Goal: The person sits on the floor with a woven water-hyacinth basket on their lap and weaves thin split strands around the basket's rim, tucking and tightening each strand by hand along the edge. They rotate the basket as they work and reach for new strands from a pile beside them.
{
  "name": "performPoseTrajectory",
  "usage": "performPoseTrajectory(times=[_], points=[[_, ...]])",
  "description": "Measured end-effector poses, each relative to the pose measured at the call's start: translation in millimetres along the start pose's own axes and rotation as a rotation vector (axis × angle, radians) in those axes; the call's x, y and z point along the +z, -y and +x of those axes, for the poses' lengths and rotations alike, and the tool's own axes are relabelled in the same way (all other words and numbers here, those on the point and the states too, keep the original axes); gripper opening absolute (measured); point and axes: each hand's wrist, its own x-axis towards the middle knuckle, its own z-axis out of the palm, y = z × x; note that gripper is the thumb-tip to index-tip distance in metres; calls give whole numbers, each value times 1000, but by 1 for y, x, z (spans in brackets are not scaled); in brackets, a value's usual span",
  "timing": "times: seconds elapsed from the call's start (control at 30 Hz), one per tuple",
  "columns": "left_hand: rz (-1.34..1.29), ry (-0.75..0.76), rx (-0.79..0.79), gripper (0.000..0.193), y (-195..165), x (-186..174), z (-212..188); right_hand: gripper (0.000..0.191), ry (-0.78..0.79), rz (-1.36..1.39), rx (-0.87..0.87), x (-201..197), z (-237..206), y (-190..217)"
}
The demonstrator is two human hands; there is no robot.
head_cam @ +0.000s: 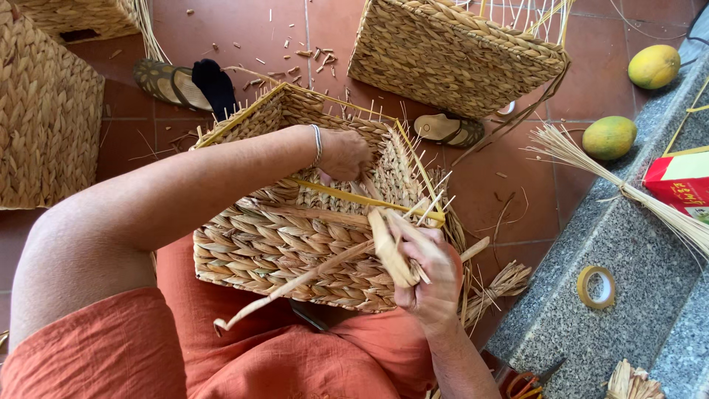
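Note:
A half-woven straw basket point(295, 258) on a yellow wire frame rests on my lap, its open mouth facing away from me. My left hand point(343, 154) reaches inside the basket and presses against the inner wall near the rim. My right hand point(428, 270) grips a flat straw strand point(388, 255) at the basket's near right corner. The strand's long tail point(288, 284) trails down across the woven side towards my knee. Thin yellow frame wires point(432, 207) stick out beside the strand.
A finished woven basket point(450, 52) lies on the red tile floor ahead, another point(44, 111) at left. Sandals point(166, 83) point(447, 129) and straw scraps lie on the tiles. On the granite ledge point(583, 332) at right: tape roll point(596, 287), straw bundle point(628, 188), red box point(683, 181), scissors point(528, 383). Two mangoes point(609, 137) point(653, 66).

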Motion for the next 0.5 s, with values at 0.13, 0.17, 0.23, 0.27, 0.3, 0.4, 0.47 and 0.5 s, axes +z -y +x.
performPoseTrajectory(times=[0.13,0.17,0.23,0.27,0.3,0.4,0.47,0.5], points=[[411,-109,-278,29,14,-16,-4,9,-57,-94,-69,3,10,-4],[475,-136,-287,29,18,-21,-6,10,-64,-102,-68,6,14,-5],[596,-187,-306,29,24,-32,-11,14,-61,-122,-64,9,18,-4],[526,-155,-406,29,25,-38,-12,17,-54,-136,-66,9,20,-1],[457,-127,-507,29,28,-46,-13,21,-51,-152,-71,9,22,2],[392,-93,-733,30,43,-54,-25,28,-70,-182,67,8,26,12],[393,-69,-778,30,53,-52,-30,24,-79,-241,-41,8,30,15],[386,-45,-762,29,59,-49,-33,22,-80,-268,-93,8,31,16]])
